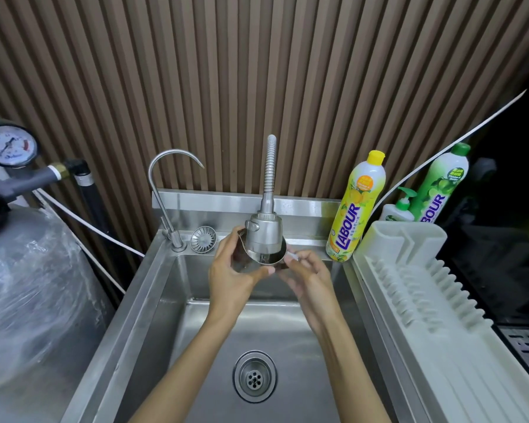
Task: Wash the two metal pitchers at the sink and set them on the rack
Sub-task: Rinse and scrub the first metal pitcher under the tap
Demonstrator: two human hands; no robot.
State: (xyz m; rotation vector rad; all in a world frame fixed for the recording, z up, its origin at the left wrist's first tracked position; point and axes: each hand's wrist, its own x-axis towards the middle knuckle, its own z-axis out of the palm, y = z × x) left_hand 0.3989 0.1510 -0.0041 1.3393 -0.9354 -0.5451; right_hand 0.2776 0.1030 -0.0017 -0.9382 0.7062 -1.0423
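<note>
A small shiny metal pitcher (268, 260) is held over the steel sink (165, 300), right under the flexible spray faucet head (264, 232), which hides much of its rim. My left hand (231, 274) wraps around the pitcher's left side and base. My right hand (307, 274) is at the pitcher's right edge, fingers curled against it, pinching something small and white. No second pitcher is visible. The white plastic dish rack (409, 270) stands on the right of the sink, with nothing on it.
A slim gooseneck tap (168, 190) and a loose sink strainer (203, 239) sit at the sink's back left. A yellow soap bottle (353, 209), a pump bottle (399, 207) and a green bottle (437, 184) stand behind the rack. The drain (254, 376) is in the basin floor. A wrapped tank (34, 285) fills the left.
</note>
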